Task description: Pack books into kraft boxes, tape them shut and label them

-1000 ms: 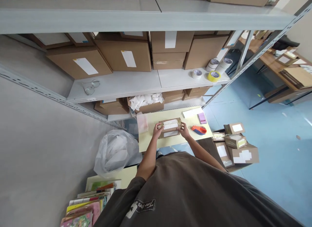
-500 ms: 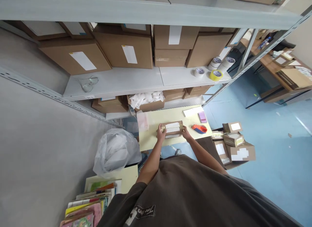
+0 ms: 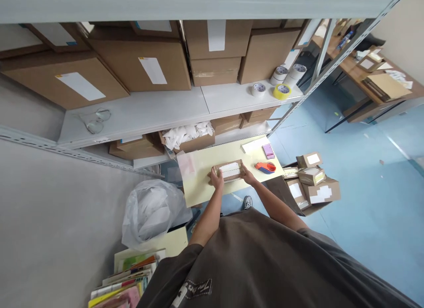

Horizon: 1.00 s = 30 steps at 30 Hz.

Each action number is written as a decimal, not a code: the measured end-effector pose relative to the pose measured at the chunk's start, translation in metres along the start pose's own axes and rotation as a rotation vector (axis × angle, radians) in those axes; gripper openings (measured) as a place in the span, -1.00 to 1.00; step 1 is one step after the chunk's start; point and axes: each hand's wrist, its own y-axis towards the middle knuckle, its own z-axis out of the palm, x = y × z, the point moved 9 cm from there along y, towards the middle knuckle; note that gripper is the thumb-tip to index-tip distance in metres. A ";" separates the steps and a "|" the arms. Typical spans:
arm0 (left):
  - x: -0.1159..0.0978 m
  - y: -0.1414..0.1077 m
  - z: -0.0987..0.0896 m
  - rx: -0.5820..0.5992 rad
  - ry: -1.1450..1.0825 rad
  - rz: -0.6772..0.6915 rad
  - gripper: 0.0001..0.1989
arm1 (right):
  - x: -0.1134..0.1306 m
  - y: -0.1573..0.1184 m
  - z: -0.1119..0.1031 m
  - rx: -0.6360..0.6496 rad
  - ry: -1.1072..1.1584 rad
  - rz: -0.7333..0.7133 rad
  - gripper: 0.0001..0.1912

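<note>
Gripping a carton are left fingers and right fingers, with a box of parcels nearby.

left hand: gripping | right hand: gripping | arms: reaching forward

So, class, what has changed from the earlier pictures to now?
A shoe now shows plainly, and the taped box shows less of its near side. The shelf has shifted leftward in view, as the camera moved. The left hand and right hand still grip the box's ends; the orange-and-blue object stays on the table.
</note>
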 end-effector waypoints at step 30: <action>-0.022 -0.009 -0.015 -0.181 0.396 -0.158 -0.38 | -0.120 0.019 -0.178 0.071 -0.709 0.141 -0.60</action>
